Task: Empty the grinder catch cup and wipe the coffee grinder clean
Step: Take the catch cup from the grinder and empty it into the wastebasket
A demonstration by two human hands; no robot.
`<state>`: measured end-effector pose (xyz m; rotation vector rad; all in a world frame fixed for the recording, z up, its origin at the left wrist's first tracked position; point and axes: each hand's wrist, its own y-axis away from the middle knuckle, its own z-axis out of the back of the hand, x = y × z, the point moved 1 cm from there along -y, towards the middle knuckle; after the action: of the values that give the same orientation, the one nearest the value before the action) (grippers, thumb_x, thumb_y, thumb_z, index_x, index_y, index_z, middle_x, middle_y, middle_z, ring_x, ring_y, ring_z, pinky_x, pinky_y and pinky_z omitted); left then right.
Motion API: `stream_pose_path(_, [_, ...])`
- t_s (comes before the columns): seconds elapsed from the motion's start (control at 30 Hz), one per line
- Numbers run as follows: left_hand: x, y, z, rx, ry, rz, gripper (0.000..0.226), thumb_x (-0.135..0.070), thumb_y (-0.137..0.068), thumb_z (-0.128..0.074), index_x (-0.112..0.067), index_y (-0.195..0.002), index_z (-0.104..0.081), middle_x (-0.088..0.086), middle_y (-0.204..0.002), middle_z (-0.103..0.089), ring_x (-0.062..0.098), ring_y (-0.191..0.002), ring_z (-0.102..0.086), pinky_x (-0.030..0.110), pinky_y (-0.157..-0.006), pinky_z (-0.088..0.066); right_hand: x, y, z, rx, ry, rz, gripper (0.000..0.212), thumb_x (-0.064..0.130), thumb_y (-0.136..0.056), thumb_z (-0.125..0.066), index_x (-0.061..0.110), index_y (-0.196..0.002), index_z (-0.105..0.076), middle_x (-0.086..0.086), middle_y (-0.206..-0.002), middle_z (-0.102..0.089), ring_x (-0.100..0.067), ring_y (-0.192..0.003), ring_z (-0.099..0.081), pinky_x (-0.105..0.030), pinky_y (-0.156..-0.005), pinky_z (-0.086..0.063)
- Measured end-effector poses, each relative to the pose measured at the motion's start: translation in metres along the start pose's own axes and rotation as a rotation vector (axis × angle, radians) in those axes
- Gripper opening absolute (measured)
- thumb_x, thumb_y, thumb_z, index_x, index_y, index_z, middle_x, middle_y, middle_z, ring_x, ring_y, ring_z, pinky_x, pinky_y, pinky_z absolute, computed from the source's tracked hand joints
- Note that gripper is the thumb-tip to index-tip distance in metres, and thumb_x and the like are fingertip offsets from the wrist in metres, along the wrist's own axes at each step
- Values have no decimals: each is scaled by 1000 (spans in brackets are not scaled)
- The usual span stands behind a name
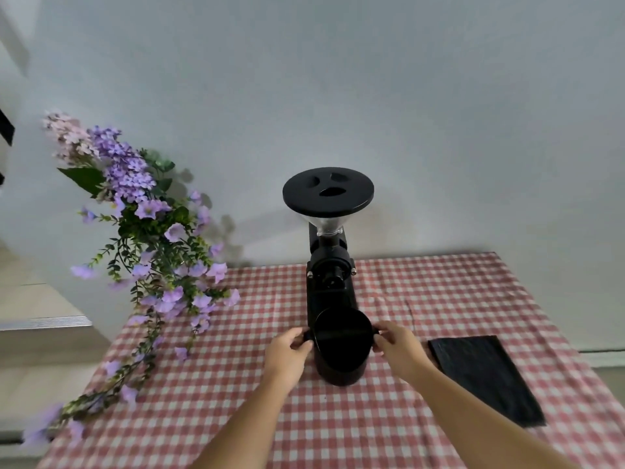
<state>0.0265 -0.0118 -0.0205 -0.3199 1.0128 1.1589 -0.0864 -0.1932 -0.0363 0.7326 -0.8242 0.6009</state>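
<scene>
A black coffee grinder [329, 265] stands upright at the middle of the table, topped by a clear funnel hopper with a round black lid [328, 191]. In front of its base sits the black catch cup [341, 343], open at the top and dark inside. My left hand [287, 350] grips the cup's left rim with thumb and fingers. On the opposite side, my right hand [397, 343] pinches the right rim. Both forearms reach in from the bottom of the view.
A red-and-white checked cloth [338, 421] covers the table. A folded black cloth [483, 374] lies flat to the right of the cup. Purple artificial flowers [152, 252] lean over the table's left side. A pale wall rises just behind the grinder.
</scene>
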Motion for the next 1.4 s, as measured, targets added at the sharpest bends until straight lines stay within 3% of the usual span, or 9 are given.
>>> stream_pose_path(0.1, [-7,3,3,6,21,-62,33,-18,-93,-59,-19,-126,-59,-7,-120,-63,3,-99,-55,15,-82,-41,2,6,10,-5,-26,7,23,14,-97,-47,19,-116,-59,0,-88,-70,-30,-86,-68,-36,-66,-56])
stream_pose_path(0.2, [-19,8,-7,53,29,-126,31,-17,-91,-61,-21,-122,-63,-6,-117,-67,5,-100,-60,17,-83,-45,-5,23,26,-47,-68,19,22,12,-96,-48,21,-113,-59,-1,-90,-71,-29,-89,-68,-40,-77,-56])
stream_pose_path(0.4, [-71,27,-71,223,7,-294,27,-15,-91,-62,-17,-117,-65,-4,-107,-67,9,-94,-61,20,-80,-44,-55,76,86,-312,-172,-30,20,12,-96,-50,14,-111,-63,2,-93,-70,-14,-83,-66,-32,-78,-55])
stream_pose_path(0.63, [-136,94,-196,599,-28,-530,29,-22,-92,-59,-14,-120,-61,2,-117,-66,19,-111,-60,38,-98,-48,-125,188,179,-730,-380,-141,20,10,-97,-47,16,-108,-63,-4,-87,-70,-18,-82,-65,-33,-76,-52])
stream_pose_path(0.73, [-151,140,-241,761,-6,-580,24,-17,-95,-55,-13,-118,-59,7,-111,-66,23,-106,-62,35,-89,-51,-162,237,200,-837,-438,-186,20,11,-97,-47,15,-106,-64,-11,-91,-70,-23,-85,-65,-36,-75,-52])
stream_pose_path(0.83, [-161,187,-282,902,23,-601,17,-11,-96,-51,-21,-108,-59,0,-106,-66,16,-103,-62,34,-90,-53,-196,281,217,-928,-480,-239,20,9,-97,-46,22,-95,-61,-9,-86,-67,-21,-80,-61,-27,-64,-45])
stream_pose_path(1.03, [-159,258,-359,1030,22,-557,20,-9,-96,-51,-27,-95,-59,-4,-100,-67,20,-100,-65,48,-89,-54,-270,347,250,-991,-509,-322,15,7,-97,-44,12,-102,-57,-1,-77,-61,-13,-74,-56,-20,-56,-39])
stream_pose_path(1.2, [-145,298,-419,1058,7,-502,21,-11,-95,-51,-29,-89,-60,-1,-99,-70,23,-101,-65,55,-88,-53,-319,387,270,-1013,-566,-342,15,4,-97,-44,10,-102,-57,-4,-81,-62,-7,-72,-57,-2,-51,-40])
stream_pose_path(1.4, [-112,328,-482,1112,-50,-448,13,-26,-84,-53,-37,-88,-61,4,-97,-69,28,-88,-67,53,-87,-54,-387,413,269,-953,-687,-449,16,11,-98,-44,11,-109,-56,-5,-94,-65,-15,-83,-60,-20,-62,-41])
